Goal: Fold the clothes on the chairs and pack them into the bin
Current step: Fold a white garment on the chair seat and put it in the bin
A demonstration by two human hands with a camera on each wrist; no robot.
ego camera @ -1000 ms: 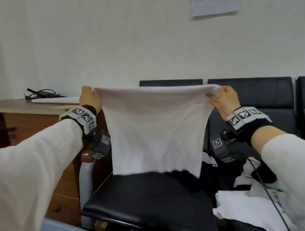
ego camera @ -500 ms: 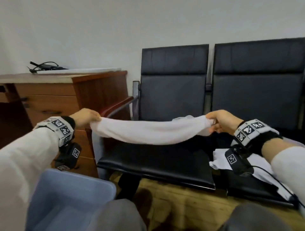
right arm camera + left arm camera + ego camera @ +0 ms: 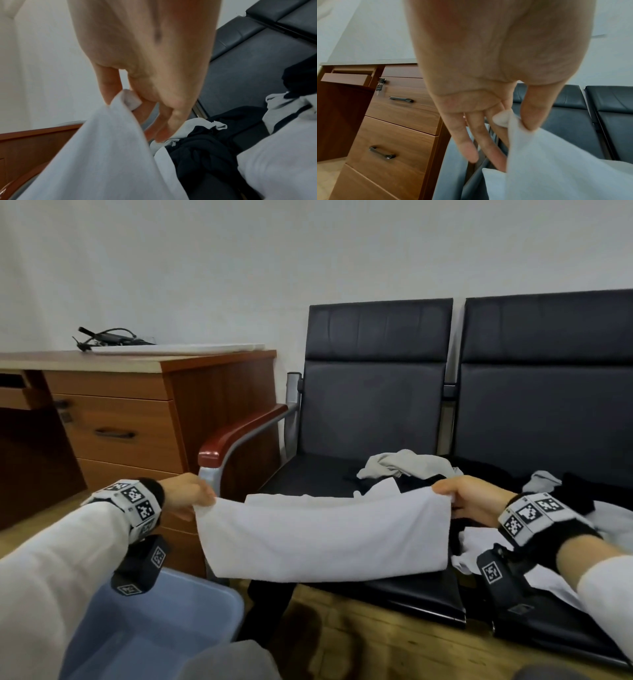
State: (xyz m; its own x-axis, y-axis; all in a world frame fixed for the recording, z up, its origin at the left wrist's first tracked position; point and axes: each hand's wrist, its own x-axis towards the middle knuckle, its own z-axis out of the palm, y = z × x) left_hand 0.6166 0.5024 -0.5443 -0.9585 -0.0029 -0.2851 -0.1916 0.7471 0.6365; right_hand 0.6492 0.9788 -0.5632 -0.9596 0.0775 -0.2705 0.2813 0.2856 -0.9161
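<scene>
A white garment hangs folded between my hands over the front of the left black chair. My left hand pinches its left top corner between thumb and forefinger, and the corner shows in the left wrist view with the other fingers straight. My right hand pinches the right top corner. A blue bin stands on the floor below my left wrist. More clothes, grey, black and white, lie heaped on the two seats.
A wooden desk with drawers stands left of the chairs, with cables and a flat white item on top. The left chair has a red-brown armrest. A second black chair adjoins on the right. The floor is wooden.
The garment was held up high and spread a second ago; both hands have brought it down to seat level, folded over, and my view has tilted down to show the bin.
</scene>
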